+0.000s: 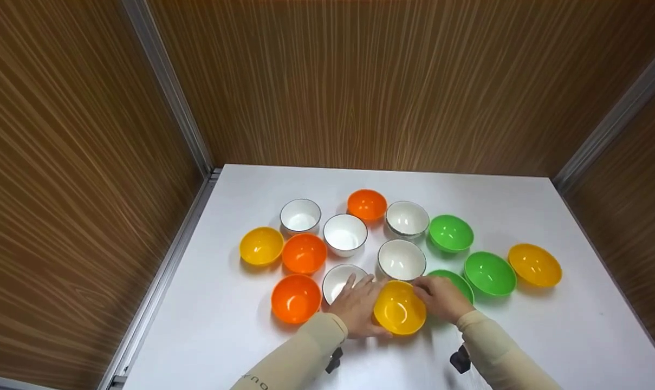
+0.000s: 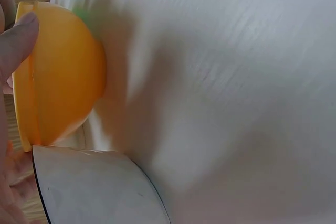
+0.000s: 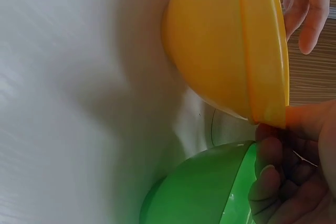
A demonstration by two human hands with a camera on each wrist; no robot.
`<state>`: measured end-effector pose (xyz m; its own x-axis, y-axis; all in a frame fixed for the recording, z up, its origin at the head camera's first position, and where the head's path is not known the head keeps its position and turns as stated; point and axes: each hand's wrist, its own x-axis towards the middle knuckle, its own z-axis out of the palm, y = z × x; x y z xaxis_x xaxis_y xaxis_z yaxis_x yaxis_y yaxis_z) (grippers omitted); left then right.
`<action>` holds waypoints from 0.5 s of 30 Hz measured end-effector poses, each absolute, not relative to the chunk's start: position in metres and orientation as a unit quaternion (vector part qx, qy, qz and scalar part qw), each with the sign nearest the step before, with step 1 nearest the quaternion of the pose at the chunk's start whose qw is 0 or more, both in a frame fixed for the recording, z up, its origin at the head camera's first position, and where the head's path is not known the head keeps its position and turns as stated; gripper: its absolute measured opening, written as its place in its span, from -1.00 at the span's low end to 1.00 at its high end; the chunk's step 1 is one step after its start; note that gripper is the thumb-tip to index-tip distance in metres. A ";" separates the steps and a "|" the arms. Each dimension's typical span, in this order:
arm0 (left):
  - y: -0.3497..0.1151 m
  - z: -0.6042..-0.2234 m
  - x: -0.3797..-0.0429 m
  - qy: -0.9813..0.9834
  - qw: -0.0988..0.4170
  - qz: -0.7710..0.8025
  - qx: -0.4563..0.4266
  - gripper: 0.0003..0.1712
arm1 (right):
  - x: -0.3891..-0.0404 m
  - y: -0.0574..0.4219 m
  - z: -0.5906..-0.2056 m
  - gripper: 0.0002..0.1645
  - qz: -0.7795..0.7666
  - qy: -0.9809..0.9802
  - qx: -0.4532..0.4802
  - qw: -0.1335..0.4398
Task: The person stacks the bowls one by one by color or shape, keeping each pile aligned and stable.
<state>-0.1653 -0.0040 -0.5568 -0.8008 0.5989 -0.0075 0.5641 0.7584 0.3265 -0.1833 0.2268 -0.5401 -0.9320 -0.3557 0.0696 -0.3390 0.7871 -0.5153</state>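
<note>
Yellow, glossy and round, the front bowl (image 1: 400,307) is placed between two hands near the front of the white table (image 1: 208,336). Its rim is pinched at the right between the thumb and curled fingers of the right hand (image 1: 446,298). On the other side, its outer wall is touched by the thumb of the left hand (image 1: 357,307), whose fingers are held extended and apart, partly over a white dark-rimmed bowl (image 1: 334,280). Whether the yellow base is lifted off the tabletop cannot be told. Just behind it, another white bowl (image 1: 401,260) is set, and a glossy green bowl (image 1: 460,283) is partly covered by the right hand. To the left, two orange bowls (image 1: 296,299) are placed one behind the other, with a second yellow bowl (image 1: 261,246) beside the farther one. The table is bordered at the back by a brown wood-grain panel (image 1: 327,81).
</note>
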 end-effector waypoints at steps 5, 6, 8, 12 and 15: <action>-0.003 -0.557 -0.165 0.934 0.068 0.160 0.312 0.27 | -0.183 0.227 -0.542 -0.89 -0.260 0.947 -0.188 0.007; -0.003 -0.556 -0.165 0.934 0.066 0.157 0.314 0.29 | -0.183 0.227 -0.542 -0.89 -0.260 0.947 -0.189 0.006; -0.001 -0.556 -0.165 0.934 0.057 0.152 0.318 0.33 | -0.184 0.227 -0.542 -0.88 -0.260 0.946 -0.192 0.004; 0.004 -0.556 -0.164 0.935 0.007 0.117 0.333 0.37 | -0.185 0.228 -0.543 -0.88 -0.257 0.947 -0.193 -0.002; 0.008 -0.557 -0.164 0.936 -0.023 0.099 0.337 0.38 | -0.186 0.228 -0.543 -0.88 -0.253 0.947 -0.196 -0.006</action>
